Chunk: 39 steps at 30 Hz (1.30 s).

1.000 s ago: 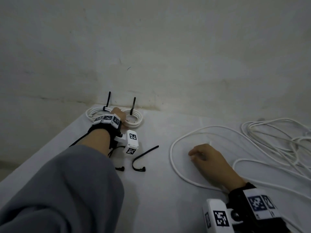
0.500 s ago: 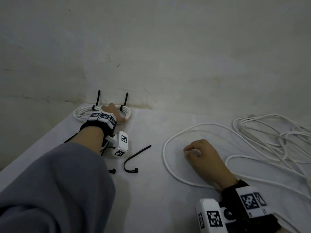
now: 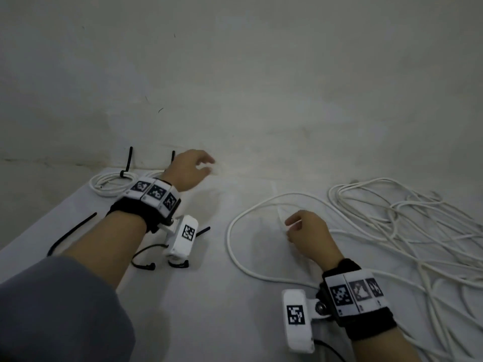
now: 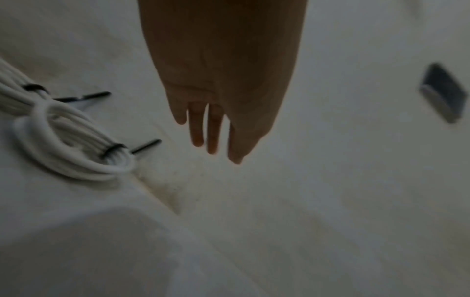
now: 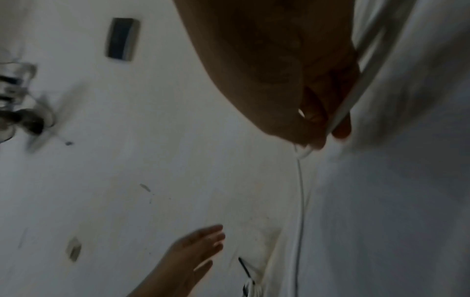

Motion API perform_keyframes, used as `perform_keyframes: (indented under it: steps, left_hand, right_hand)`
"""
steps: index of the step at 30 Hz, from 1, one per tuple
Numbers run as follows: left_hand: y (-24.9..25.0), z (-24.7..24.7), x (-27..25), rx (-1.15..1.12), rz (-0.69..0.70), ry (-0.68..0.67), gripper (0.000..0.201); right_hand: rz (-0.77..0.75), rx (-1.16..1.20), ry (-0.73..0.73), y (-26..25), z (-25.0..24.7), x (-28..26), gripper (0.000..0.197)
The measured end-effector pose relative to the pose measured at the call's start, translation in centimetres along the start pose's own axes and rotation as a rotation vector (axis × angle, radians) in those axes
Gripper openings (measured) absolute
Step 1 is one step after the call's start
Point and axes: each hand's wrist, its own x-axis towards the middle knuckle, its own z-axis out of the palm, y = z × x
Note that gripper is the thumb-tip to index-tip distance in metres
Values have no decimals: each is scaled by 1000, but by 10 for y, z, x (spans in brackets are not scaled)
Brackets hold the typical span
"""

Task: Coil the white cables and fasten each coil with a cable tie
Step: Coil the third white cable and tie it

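Note:
A coiled white cable, bound by two black cable ties, lies at the table's far left corner by the wall. My left hand hovers to the right of that coil with straight fingers, holding nothing. My right hand pinches the end of a loose white cable at mid table. That cable loops out to the left and runs back under my right wrist. A tangled heap of white cable lies at the right.
Loose black cable ties lie on the white tablecloth near my left forearm, some partly hidden under the wrist camera. A pale wall rises right behind the table. A dark rectangular fitting shows on the wall.
My left hand has lifted off the tied coil and swung right, its fingers now spread. My right hand stays on the loose cable's end, raised slightly.

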Motion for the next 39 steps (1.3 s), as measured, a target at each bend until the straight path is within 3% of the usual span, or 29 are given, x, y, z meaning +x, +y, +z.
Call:
perform_keyframes:
  steps: [5, 8, 11, 14, 17, 18, 21, 23, 26, 30, 31, 35, 39]
  left_hand:
    - [110, 24, -49, -50, 452, -222, 22]
    - [151, 35, -69, 33, 453, -349, 26]
    - [173, 37, -77, 102, 477, -367, 24]
    - [179, 38, -80, 158, 520, -332, 27]
    - [178, 38, -87, 59, 473, -286, 28]
    - [178, 39, -90, 18, 443, -276, 27]
    - [178, 46, -100, -93, 342, -249, 29]
    - [177, 51, -103, -163, 266, -252, 32]
    - [176, 58, -109, -167, 221, -220, 23]
    - [199, 70, -131, -235, 134, 38, 26]
    - [208, 72, -138, -289, 74, 27, 29]
    - [231, 81, -154, -618, -170, -383, 24]
    - [230, 78, -147, -676, -138, -283, 13]
  right_hand:
    - [-197, 124, -40, -26, -47, -22, 17]
    - [-225, 292, -41, -31, -74, -39, 12]
    - [-239, 512, -75, -29, -96, -55, 6]
    - [-252, 527, 62, -9, -111, -59, 18]
    - [-211, 317, 300, 23, -125, -63, 26]
    - [-179, 276, 279, 31, -128, -66, 25]
    - [-101, 378, -74, 42, -129, -79, 12]
    - [-112, 438, -190, 43, -128, -84, 8]
    - [-176, 472, -133, 45, -130, -82, 5]
    - [-224, 320, -85, 42, -133, -81, 7]
    - [-228, 301, -83, 40, -133, -80, 9]
    - [-228, 256, -60, 38, -130, -80, 13]
    - [-263, 210, -66, 49, -131, -82, 3]
